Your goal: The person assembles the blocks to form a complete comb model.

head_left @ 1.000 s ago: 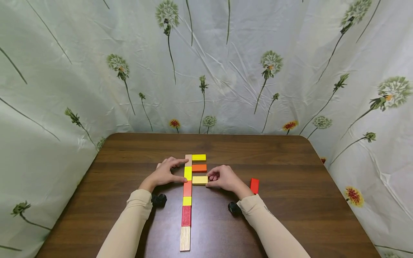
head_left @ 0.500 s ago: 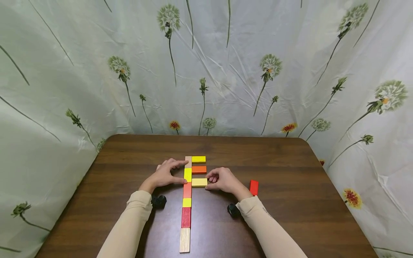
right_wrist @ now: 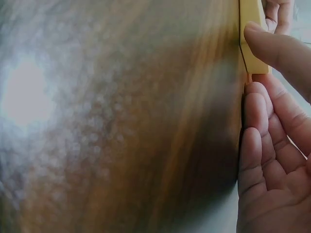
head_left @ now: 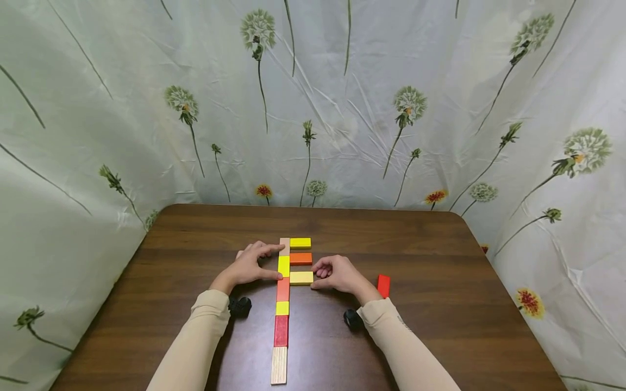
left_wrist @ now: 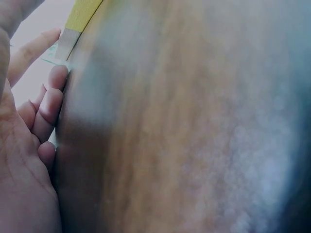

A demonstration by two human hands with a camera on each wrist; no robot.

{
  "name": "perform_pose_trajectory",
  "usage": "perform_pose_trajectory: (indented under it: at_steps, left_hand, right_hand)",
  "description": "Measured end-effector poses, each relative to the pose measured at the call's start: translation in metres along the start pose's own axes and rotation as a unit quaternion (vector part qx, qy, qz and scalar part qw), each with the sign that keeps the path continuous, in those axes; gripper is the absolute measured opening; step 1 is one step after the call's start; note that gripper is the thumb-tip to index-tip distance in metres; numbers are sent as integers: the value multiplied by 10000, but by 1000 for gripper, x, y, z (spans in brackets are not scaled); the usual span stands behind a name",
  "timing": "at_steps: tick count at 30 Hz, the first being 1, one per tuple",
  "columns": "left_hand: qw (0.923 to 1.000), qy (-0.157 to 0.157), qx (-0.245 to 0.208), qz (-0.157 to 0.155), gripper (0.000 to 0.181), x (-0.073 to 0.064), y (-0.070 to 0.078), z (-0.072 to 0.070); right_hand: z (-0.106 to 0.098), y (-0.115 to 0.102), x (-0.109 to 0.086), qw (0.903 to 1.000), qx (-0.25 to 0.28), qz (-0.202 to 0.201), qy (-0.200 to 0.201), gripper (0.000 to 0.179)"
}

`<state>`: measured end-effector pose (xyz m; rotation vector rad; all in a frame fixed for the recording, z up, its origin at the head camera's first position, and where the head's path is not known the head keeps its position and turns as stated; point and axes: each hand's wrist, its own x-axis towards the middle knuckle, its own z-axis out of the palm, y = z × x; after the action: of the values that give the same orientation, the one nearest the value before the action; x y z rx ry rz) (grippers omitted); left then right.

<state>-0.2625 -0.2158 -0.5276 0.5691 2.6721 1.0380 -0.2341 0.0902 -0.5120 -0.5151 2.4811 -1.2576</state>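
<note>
My right hand (head_left: pixel 338 274) pinches the right end of a pale yellow block (head_left: pixel 301 278) between thumb and fingers. That block lies sideways, its left end against a column of flat blocks. In the column, my left hand (head_left: pixel 246 267) rests its index fingertip by a pinkish wood block (head_left: pixel 285 252); its thumb tip is where a yellow block (head_left: pixel 283 266) meets a coral block (head_left: pixel 283 290). An orange block (head_left: pixel 300 259) and a bright yellow block (head_left: pixel 300 243) also stick out rightward farther back. The right wrist view shows the thumb on the pale yellow block (right_wrist: pixel 253 58).
The column continues toward me with a small yellow block (head_left: pixel 282 308), a red block (head_left: pixel 281 331) and a striped wood block (head_left: pixel 279 365). Beyond my right wrist lies a loose red block (head_left: pixel 383 285). A floral curtain (head_left: pixel 342 108) hangs behind the brown table (head_left: pixel 415 239).
The head view has shifted slightly, so everything sits a little lower in it. Both hands and the blocks keep their places relative to each other.
</note>
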Motion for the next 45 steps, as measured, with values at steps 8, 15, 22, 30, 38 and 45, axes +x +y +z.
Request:
perform_pose_trajectory:
  at_steps: [8, 15, 22, 30, 38, 45]
  left_hand:
    - [10000, 4, -23, -34, 85, 1, 1, -1]
    - [10000, -11, -4, -10, 85, 0, 1, -2]
    - [10000, 10, 23, 13, 84, -1, 0, -2]
    - [10000, -6, 4, 18, 85, 1, 1, -1]
    - [10000, -10, 23, -18, 84, 2, 0, 0]
    - [10000, -27, 21, -57, 84, 1, -1, 0]
  right_hand:
    - [1, 4, 0, 9998, 179, 20, 64, 33]
    - [0, 6, 0, 9996, 256, 67, 21, 33]
    - [2, 5, -2, 9998, 143, 123, -25, 35]
    - [0, 5, -3, 9999, 48, 141, -45, 34]
    - [-1, 5, -2, 9998, 43, 177, -68, 32]
    - [-1, 6, 0, 9998, 94, 146, -48, 32]
